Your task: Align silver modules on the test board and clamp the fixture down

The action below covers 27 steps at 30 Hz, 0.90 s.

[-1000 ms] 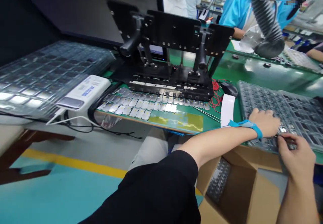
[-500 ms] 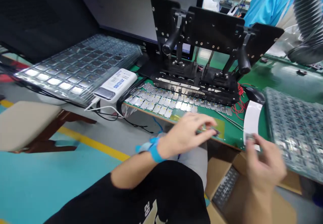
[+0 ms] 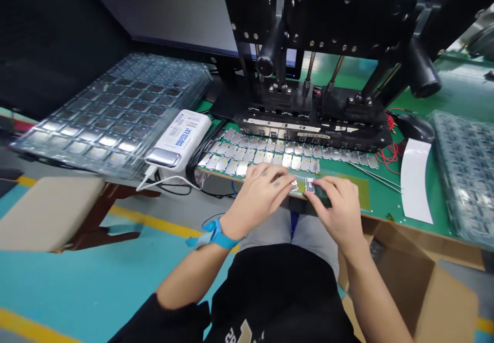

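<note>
Your left hand (image 3: 262, 194), wearing a blue wrist strap (image 3: 212, 234), reaches forward with its fingers curled, and its fingertips pinch a small metal module (image 3: 294, 186). Your right hand (image 3: 335, 209) comes in from the other side, its fingers closed on a second metal module (image 3: 310, 185). The two modules sit just apart, low over a green work mat (image 3: 347, 191).

Left of your hands lies a stack of clear plastic trays (image 3: 111, 111), with a white power unit (image 3: 177, 139) beside it. Rows of metal modules (image 3: 262, 153) lie on the mat, just behind your hands and below a black clamping fixture (image 3: 316, 75). To the right are tweezers (image 3: 374, 176), a white paper strip (image 3: 415, 181), a computer mouse (image 3: 415, 126) and another tray stack (image 3: 463, 173).

The white unit has blue lettering, but you can't read it here.
</note>
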Each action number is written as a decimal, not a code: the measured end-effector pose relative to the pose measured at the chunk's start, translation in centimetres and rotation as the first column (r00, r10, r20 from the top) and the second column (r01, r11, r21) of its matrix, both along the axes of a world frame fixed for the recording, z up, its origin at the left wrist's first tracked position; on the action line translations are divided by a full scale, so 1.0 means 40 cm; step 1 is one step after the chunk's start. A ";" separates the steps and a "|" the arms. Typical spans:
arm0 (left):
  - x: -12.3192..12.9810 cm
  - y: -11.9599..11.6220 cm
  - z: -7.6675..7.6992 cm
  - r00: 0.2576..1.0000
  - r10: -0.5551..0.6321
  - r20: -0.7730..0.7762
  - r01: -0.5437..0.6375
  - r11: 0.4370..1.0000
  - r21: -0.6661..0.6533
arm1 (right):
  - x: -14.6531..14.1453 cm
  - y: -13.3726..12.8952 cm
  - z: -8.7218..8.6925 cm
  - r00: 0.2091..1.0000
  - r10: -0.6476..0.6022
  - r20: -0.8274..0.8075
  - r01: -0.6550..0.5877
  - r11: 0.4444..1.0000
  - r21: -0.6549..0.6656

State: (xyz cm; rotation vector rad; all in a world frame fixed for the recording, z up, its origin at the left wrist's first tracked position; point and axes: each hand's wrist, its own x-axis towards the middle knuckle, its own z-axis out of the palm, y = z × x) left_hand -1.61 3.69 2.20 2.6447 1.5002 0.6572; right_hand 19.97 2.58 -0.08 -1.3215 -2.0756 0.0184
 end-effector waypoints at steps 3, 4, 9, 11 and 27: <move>-0.012 -0.018 -0.008 0.999 -0.031 -0.012 0.032 0.999 0.042 | -0.004 -0.006 0.003 0.997 0.047 0.058 -0.050 0.998 0.049; -0.016 -0.020 -0.010 0.999 -0.027 -0.017 0.028 0.998 0.056 | -0.005 -0.007 0.004 0.995 0.057 0.083 -0.062 0.996 0.061; -0.027 -0.021 -0.013 1.000 0.006 -0.017 -0.005 0.998 0.070 | -0.006 -0.006 0.010 0.973 0.088 0.214 -0.102 0.993 0.059; -0.028 -0.020 -0.016 1.000 0.008 -0.004 -0.008 0.998 0.067 | -0.006 -0.006 0.012 0.965 0.094 0.244 -0.111 0.992 0.054; -0.062 0.018 -0.049 0.991 -0.134 0.027 0.123 0.959 0.256 | -0.017 -0.011 0.013 0.987 0.140 0.078 -0.149 0.981 0.127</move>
